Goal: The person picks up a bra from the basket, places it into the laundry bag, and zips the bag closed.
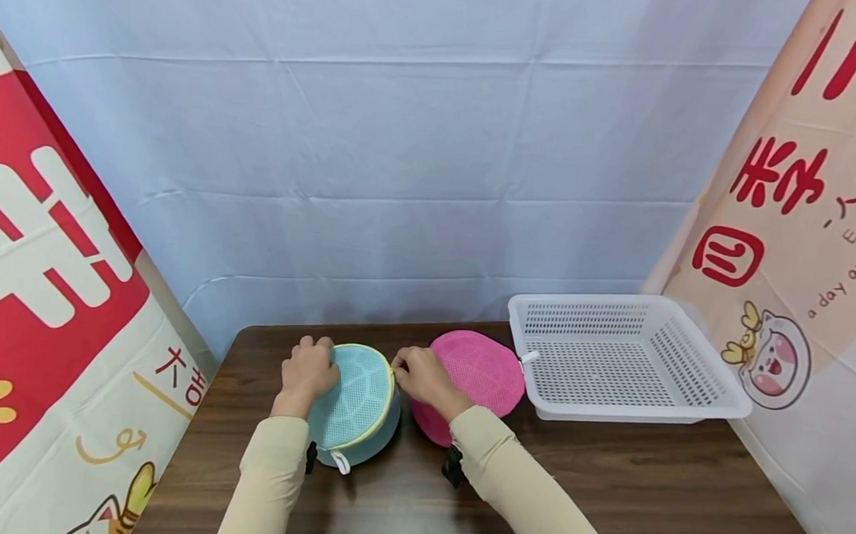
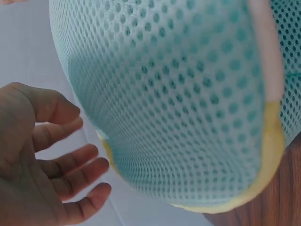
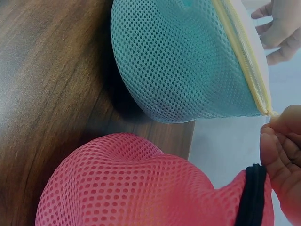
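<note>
A light-blue mesh laundry bag (image 1: 353, 402) with yellow zipper trim and a white loop stands on the left half of the table. My left hand (image 1: 309, 374) is at its left upper side; in the left wrist view the fingers (image 2: 77, 176) are loosely bent beside the mesh, gripping nothing. At the bag's right edge my right hand (image 1: 424, 376) pinches the end of the yellow zipper (image 3: 249, 61), thumb against forefinger; the small piece between them is mostly hidden. Below that hand lies a pink mesh laundry bag (image 1: 479, 368), with a dark zipper strip (image 3: 252, 195).
A white plastic basket (image 1: 714, 402) with slotted walls stands at the right, touching or close to the pink bag's white tab (image 1: 529, 357). The brown wooden table (image 1: 652, 480) ends at a pale cloth backdrop (image 1: 413, 244). Printed cloths hang on both sides.
</note>
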`<state>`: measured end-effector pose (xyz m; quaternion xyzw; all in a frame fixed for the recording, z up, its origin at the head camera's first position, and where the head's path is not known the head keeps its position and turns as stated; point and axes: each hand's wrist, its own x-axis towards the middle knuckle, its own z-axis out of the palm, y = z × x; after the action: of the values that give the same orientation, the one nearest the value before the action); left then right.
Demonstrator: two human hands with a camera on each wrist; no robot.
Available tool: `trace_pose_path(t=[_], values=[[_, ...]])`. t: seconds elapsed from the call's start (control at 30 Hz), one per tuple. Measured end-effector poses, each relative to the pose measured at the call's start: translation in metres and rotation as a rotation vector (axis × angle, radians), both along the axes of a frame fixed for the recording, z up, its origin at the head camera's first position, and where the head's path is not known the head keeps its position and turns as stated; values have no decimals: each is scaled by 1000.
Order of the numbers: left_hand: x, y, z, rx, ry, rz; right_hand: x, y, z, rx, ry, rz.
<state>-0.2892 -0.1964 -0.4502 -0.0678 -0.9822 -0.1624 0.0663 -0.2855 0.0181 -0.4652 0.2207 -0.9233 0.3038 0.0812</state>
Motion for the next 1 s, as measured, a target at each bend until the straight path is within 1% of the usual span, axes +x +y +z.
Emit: trace_pose_path(t=[0.1,0.23,0.33,0.47,0.6,0.7,0.87,0.93,1.0], values=[[-2,4,0,29,29,-34,0,0,0,-5,2,6],[-7,13,0,77,82,-120,-1,1,0,-26,6,8],[-11,20,0,85,87,-167,-2,1,0,-25,15,8],[-16,28,2,76,65,-198,-3,0,0,-12,23,17],[-19,36,5,30,46,-246,-3,0,1,7,44,23],[-20,41,6,10,8,-274,-3,0,1,21,67,32],[-22,47,5,-15,-75,-290,-4,1,1,27,89,52],[-23,47,5,-36,-89,-288,-5,2,1,26,94,62],[-23,47,5,-47,-87,-287,-5,2,1,26,87,66]])
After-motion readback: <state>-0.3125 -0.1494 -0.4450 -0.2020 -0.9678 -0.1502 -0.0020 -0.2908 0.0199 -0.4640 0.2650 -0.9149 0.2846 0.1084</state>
